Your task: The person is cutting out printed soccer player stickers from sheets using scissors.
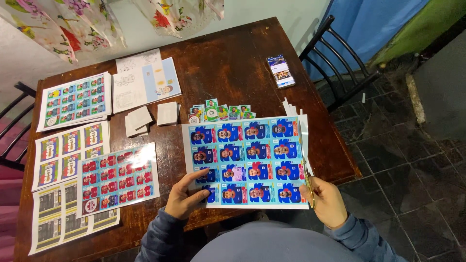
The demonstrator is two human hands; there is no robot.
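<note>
My left hand grips the lower left corner of a glossy sheet printed with several blue picture cards. My right hand is closed on yellow-handled scissors whose blades run up along the sheet's right edge. A trimmed white strip hangs at that edge. The sheet rests on a dark wooden table just above my lap.
Several other card sheets lie at the left, with stacks of cut cards, a row of small cut cards, and a booklet. A phone lies at the far right. A black chair stands right of the table.
</note>
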